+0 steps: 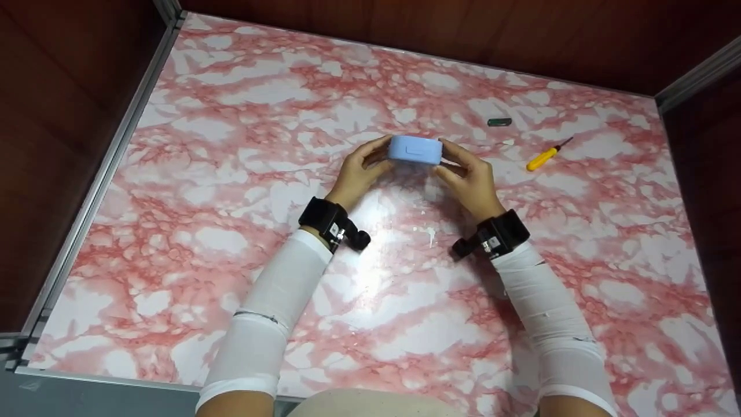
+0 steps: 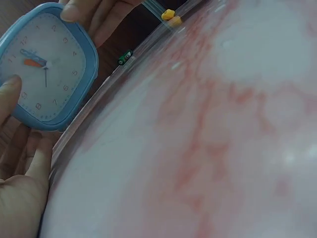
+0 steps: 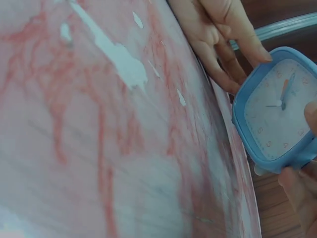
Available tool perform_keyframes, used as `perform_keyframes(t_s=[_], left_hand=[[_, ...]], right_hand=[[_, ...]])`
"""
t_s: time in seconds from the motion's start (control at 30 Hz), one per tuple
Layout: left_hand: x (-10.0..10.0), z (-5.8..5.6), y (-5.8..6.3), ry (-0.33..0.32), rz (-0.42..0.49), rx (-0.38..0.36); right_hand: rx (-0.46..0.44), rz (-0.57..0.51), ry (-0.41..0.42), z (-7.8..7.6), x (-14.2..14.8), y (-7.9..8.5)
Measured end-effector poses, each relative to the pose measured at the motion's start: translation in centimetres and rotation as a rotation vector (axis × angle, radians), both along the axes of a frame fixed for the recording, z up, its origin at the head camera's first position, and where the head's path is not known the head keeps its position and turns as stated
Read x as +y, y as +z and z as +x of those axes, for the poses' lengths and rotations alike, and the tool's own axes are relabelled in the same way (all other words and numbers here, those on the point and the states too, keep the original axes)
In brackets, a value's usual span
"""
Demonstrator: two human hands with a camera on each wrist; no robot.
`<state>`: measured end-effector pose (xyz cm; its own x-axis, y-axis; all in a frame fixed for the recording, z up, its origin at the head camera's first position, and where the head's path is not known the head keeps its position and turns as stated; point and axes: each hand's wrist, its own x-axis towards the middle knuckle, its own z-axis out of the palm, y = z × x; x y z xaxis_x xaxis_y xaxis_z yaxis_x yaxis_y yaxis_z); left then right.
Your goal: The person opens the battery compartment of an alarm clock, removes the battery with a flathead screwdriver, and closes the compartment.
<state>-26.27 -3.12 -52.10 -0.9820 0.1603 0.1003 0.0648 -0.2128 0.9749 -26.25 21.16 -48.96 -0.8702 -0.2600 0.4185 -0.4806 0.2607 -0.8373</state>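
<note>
Both hands hold a light blue alarm clock (image 1: 415,150) with rounded corners. My left hand (image 1: 358,172) grips its left side, and my right hand (image 1: 472,174) grips its right side, with thumbs on the near side and fingers behind. In the left wrist view the white dial (image 2: 59,74) shows numerals, a blue hand, an orange hand and a thin dark hand. The right wrist view also shows the clock (image 3: 277,114), with a thumb over the edge of its dial. Seen from the head, a plain blue side with a small outlined rectangle faces up.
Right of the clock, a green battery (image 1: 499,122) lies on the red-and-white marbled table (image 1: 231,243). A screwdriver (image 1: 542,158) with a yellow handle lies farther right, its tip pointing away. Between them is a small pale piece (image 1: 508,142). Dark brown panels (image 1: 405,29) enclose the table.
</note>
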Motion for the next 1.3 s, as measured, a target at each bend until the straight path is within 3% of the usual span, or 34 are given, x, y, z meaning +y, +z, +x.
perform_keyframes(t_s=[0.17, 0.33, 0.6, 0.77, 0.9, 1.03, 1.3], left_hand=[[0.1, 0.0, 0.0, 0.012, 0.019, -0.017], [0.1, -0.1, 0.0, -0.006, 0.086, -0.024], [0.1, 0.0, 0.0, -0.032, 0.122, 0.029], [0.0, 0.3, 0.2, -0.048, 0.134, -0.003], [-0.1, 0.4, 0.3, -0.057, 0.123, -0.043], [-0.1, 0.3, 0.2, -0.042, 0.083, -0.035], [0.3, 0.1, 0.0, -0.008, 0.010, -0.005]], right_hand=[[-0.043, -0.064, -0.012, 0.0, -0.4, 0.0], [-0.094, -0.091, -0.085, 0.0, -0.9, 0.2], [-0.249, -0.224, -0.180, -0.3, -1.4, 0.3], [-0.336, -0.264, -0.228, -0.4, -1.5, 0.2], [-0.417, -0.310, -0.269, -0.2, -1.6, 0.2], [-0.494, -0.348, -0.278, -0.3, -1.5, -0.1], [-0.507, -0.318, -0.276, -0.6, -1.4, -0.3]])
